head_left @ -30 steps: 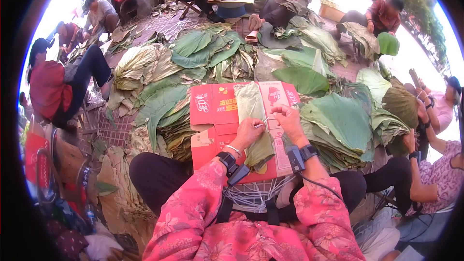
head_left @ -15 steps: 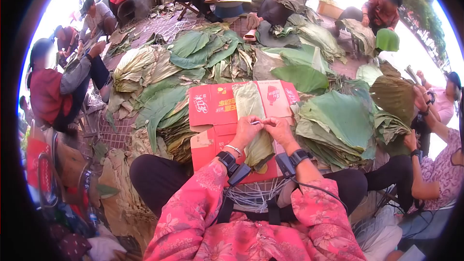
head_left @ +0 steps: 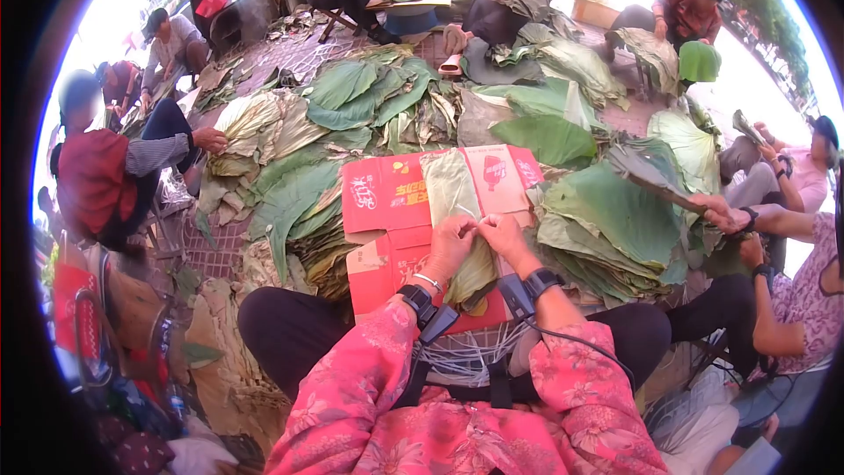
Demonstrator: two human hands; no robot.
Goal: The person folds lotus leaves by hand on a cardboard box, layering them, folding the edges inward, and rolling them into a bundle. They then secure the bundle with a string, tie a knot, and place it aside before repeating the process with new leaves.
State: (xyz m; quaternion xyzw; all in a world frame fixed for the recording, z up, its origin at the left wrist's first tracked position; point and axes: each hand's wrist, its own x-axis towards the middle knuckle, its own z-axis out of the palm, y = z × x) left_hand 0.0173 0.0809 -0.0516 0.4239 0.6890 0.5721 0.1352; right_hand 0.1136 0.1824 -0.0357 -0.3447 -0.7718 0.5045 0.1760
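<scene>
A long folded bundle of pale green dried leaf (head_left: 451,183) lies lengthwise on a flattened red cardboard box (head_left: 387,198) in front of me. My left hand (head_left: 453,244) and my right hand (head_left: 506,237) meet over the middle of the bundle, fingertips pinched close together. Between them shows a bit of thin white strip (head_left: 466,212), mostly covered by the fingers. Below the cardboard, across my lap, are several loose white strips (head_left: 466,354) of the same look.
Stacked large green leaves (head_left: 615,220) rise at the right of the cardboard, with more leaf piles (head_left: 299,180) at the left. Several people sit around. At the right, a co-worker's hand (head_left: 723,214) grips a leaf over the stack. A red chair (head_left: 83,299) stands at the left.
My hands stay over the bundle, fingertips shifted slightly. The right co-worker's leaf has swung down and left over the stack. The person at left has reached an arm toward the pale leaves.
</scene>
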